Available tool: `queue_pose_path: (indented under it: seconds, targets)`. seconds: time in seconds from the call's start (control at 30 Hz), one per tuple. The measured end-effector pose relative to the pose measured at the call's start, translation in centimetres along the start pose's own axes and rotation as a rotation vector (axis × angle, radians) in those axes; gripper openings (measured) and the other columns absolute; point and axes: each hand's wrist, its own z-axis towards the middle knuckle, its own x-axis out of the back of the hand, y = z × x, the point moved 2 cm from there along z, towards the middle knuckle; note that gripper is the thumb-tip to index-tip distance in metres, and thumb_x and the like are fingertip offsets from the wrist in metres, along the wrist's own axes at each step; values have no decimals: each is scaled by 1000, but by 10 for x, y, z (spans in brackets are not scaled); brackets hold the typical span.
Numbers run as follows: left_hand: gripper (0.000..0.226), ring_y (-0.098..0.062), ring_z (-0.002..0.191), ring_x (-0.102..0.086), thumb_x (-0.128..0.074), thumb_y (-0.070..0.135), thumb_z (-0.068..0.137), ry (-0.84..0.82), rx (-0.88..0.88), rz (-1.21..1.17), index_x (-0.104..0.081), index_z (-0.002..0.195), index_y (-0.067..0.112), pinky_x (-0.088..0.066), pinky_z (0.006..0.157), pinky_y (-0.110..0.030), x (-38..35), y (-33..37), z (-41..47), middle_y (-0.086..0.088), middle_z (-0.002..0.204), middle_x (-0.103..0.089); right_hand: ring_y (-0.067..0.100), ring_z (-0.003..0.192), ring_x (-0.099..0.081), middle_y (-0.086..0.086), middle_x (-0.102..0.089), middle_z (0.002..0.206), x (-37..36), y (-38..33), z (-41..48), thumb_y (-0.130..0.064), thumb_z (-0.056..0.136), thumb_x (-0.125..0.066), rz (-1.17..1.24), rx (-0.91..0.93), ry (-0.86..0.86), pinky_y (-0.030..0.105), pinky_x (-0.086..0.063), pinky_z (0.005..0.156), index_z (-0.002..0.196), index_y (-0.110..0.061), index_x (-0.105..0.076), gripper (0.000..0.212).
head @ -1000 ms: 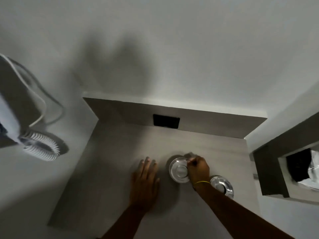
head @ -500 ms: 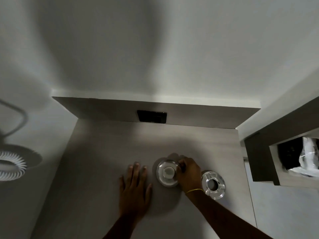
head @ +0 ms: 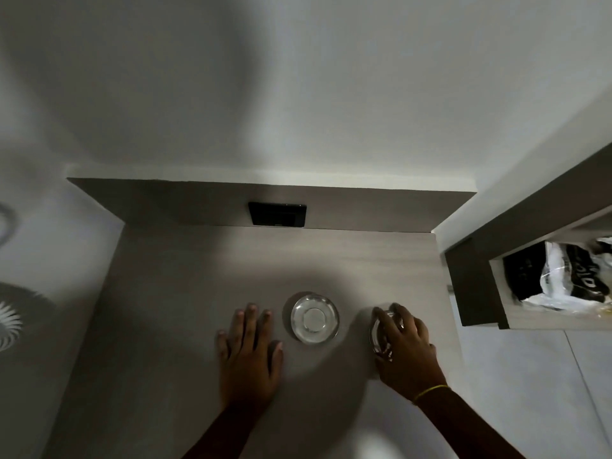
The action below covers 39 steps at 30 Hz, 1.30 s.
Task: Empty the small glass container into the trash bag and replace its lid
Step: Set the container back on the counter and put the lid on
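From my remote seat I see two bare hands low over a grey wood-grain counter (head: pixel 172 293); the left hand (head: pixel 250 356) lies flat on it, fingers spread and holding nothing; the right hand (head: pixel 405 349), a thin yellow band (head: pixel 430 391) at its wrist, is cupped over a small glass piece (head: pixel 381 336), fingers curled down around its rim; whether that piece is the lid or the container I cannot tell. Between the hands, just beside the left thumb and apart from the right hand, sits a second round glass piece (head: pixel 314 319) with a pale disc at its centre; so I count two glass pieces and two hands. Beyond them the counter runs to a low upstand holding one black rectangular plate (head: pixel 278 214); above it rises a plain white wall (head: pixel 298 94). To the right, past the counter's edge, an open recess holds one crumpled black-and-clear plastic bag (head: pixel 559 276). At the far left edge hangs one white coiled cord (head: pixel 8 321).
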Motion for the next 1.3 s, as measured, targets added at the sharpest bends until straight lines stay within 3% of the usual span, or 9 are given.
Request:
queue_pose_path:
  seconds: [0.1, 0.3, 0.5, 0.73, 1.3]
  targets:
    - [67, -34, 161, -31, -47, 48, 99, 12, -7, 1, -45, 160, 22, -27, 121, -67, 0, 0, 2, -10, 174, -34, 39, 146, -34, 3, -26, 165, 3, -3, 4, -45, 78, -75, -30, -8, -2, 61, -52, 106, 157, -40, -31, 90]
    - [68, -34, 161, -30, -48, 48, 98, -10, 8, -4, -46, 160, 21, -27, 121, -67, -2, -1, 2, -10, 174, -33, 40, 137, -44, 9, -36, 157, 8, -15, 4, -65, 68, -66, -152, -19, -57, 60, -55, 101, 156, -30, -28, 102]
    - [68, -34, 163, -26, -50, 48, 99, 2, -10, 14, -42, 162, 22, -25, 123, -67, -2, -1, 1, -10, 175, -31, 33, 126, -48, 4, -44, 140, 25, -69, 12, -68, 63, -66, -9, 79, 59, 56, -57, 94, 147, -30, -40, 96]
    - [69, -35, 163, -25, -47, 52, 101, -34, 8, 46, -41, 162, 22, -24, 124, -69, -5, -1, 3, -12, 176, -30, 35, 131, -42, 4, -38, 147, 5, -136, 31, -56, 62, -66, -62, 224, -46, 58, -52, 96, 143, -28, -42, 89]
    - [70, -34, 164, -21, -49, 51, 102, -37, -10, 51, -38, 164, 22, -23, 125, -68, -7, -3, 3, -11, 177, -27, 36, 139, -41, 3, -40, 154, -20, -135, 33, -61, 69, -61, -169, 316, 0, 56, -48, 98, 149, -30, -40, 88]
